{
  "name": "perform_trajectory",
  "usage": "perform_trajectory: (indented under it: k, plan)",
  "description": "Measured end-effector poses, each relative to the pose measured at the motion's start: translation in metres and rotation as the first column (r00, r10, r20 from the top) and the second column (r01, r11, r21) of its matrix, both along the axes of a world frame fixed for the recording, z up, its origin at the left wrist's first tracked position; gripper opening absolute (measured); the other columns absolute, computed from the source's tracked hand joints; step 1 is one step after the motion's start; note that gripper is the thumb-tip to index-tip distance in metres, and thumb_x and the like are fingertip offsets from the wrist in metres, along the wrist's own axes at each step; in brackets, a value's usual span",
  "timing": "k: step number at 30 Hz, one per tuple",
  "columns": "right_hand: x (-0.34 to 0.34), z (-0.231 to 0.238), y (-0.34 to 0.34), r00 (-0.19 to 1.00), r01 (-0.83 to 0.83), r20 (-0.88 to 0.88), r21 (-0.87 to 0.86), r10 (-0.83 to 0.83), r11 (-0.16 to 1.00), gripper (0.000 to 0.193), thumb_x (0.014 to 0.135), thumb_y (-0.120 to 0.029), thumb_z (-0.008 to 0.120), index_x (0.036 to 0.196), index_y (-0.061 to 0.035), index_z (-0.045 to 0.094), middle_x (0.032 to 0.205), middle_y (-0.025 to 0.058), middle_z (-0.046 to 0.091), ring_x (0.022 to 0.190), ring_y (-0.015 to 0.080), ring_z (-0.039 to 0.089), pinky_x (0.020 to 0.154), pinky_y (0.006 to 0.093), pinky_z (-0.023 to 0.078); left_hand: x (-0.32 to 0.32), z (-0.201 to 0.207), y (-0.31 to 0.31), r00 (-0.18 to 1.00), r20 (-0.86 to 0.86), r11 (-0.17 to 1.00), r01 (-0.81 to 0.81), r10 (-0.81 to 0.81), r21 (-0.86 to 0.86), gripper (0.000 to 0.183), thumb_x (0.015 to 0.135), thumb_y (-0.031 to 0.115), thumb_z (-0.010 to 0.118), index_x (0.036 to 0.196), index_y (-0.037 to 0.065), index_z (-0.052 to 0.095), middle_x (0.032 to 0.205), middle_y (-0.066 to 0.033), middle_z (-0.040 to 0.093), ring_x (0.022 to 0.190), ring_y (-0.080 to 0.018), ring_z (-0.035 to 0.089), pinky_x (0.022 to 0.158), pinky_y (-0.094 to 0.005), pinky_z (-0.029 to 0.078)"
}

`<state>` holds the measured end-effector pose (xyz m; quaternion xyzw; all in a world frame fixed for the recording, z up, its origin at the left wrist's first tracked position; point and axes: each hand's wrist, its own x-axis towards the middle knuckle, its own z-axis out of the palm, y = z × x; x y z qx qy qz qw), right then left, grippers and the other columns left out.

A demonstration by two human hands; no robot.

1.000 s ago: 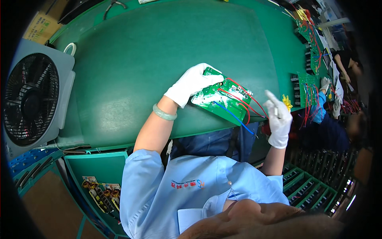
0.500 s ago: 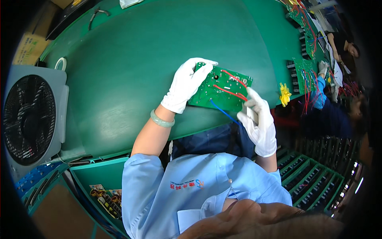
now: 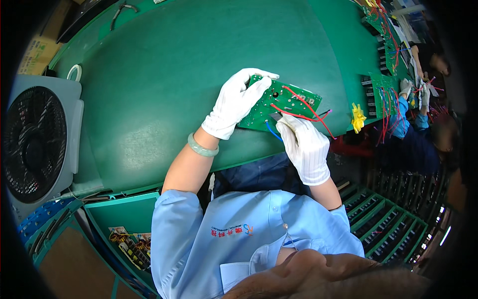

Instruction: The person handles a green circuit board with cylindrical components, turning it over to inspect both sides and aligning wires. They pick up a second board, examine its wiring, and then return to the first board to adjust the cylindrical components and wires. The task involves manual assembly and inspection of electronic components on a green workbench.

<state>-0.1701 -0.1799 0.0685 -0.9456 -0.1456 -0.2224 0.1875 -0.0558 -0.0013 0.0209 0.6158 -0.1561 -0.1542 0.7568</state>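
Note:
My gloved left hand [image 3: 236, 102] grips the left end of a green circuit board [image 3: 256, 115], thumb on top, holding it tilted above the table. Two red wires [image 3: 297, 95] and a blue wire [image 3: 273, 131] rise from the board. The red ones reach past its right edge, while the blue one runs under my right hand. My gloved right hand [image 3: 303, 147] is closed at the board's near edge. From its fingertips a small dark, flat-ended tool [image 3: 275, 117] points onto the board; the rest of it is hidden in the glove.
A green mat [image 3: 164, 89] covers the table. Yellow ties [image 3: 358, 118] lie at its right edge, near wired circuit boards [image 3: 382, 89]. A grey fan [image 3: 42, 139] stands at left, with pliers [image 3: 119, 15] far left. Slotted green racks [image 3: 388, 224] sit lower right. A co-worker's gloved hands [image 3: 406, 88] work at far right.
My right hand has moved left and in over the board's near edge, bringing the dark tool end onto it. The red wires now hang free past the right edge. My left hand keeps its grip.

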Motion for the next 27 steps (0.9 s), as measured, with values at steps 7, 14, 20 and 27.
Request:
perform_trajectory:
  k: [7,14,20,27]
  plan:
    - [-0.001,-0.002,-0.007,0.999,0.013,0.040,-0.023,-0.012,1.000,0.029,0.080,-0.012,0.082,0.107,-0.0073,0.072,0.091,0.0093,0.073,0.072,0.0239,0.071,0.059,0.0312,0.055,0.000,0.002,0.000,1.000,0.002,1.000,-0.003,0.003,0.012,0.022,0.103,0.011,0.057,0.119,-0.004,0.060,0.119,-0.0137,0.068,0.105,-0.0148,0.065,0.093,-0.0288,0.054]
    - [0.001,-0.002,-0.009,1.000,-0.008,0.022,-0.004,0.008,1.000,0.029,0.081,-0.011,0.082,0.108,-0.0080,0.072,0.091,0.0090,0.073,0.071,0.0236,0.070,0.059,0.0310,0.054,0.000,0.002,0.000,1.000,0.005,0.999,-0.015,0.015,0.029,0.022,0.102,0.010,0.057,0.119,-0.004,0.060,0.120,-0.0136,0.068,0.106,-0.0145,0.065,0.094,-0.0288,0.054]
    - [0.003,-0.001,-0.010,0.999,-0.021,0.028,0.010,0.021,1.000,0.027,0.081,-0.011,0.081,0.107,-0.0073,0.072,0.092,0.0093,0.073,0.070,0.0239,0.070,0.059,0.0311,0.054,-0.001,0.003,0.000,1.000,-0.026,1.000,-0.007,0.007,0.008,0.021,0.102,0.009,0.057,0.119,-0.003,0.060,0.120,-0.0136,0.068,0.106,-0.0145,0.065,0.094,-0.0289,0.054]
    - [0.002,-0.001,-0.009,1.000,-0.020,0.021,-0.002,0.020,1.000,0.027,0.082,-0.011,0.081,0.107,-0.0067,0.072,0.092,0.0094,0.073,0.070,0.0239,0.070,0.058,0.0317,0.053,-0.001,0.006,0.000,1.000,-0.026,0.999,-0.009,0.009,0.031,0.021,0.102,0.008,0.057,0.119,-0.003,0.060,0.120,-0.0141,0.068,0.106,-0.0148,0.065,0.094,-0.0292,0.054]
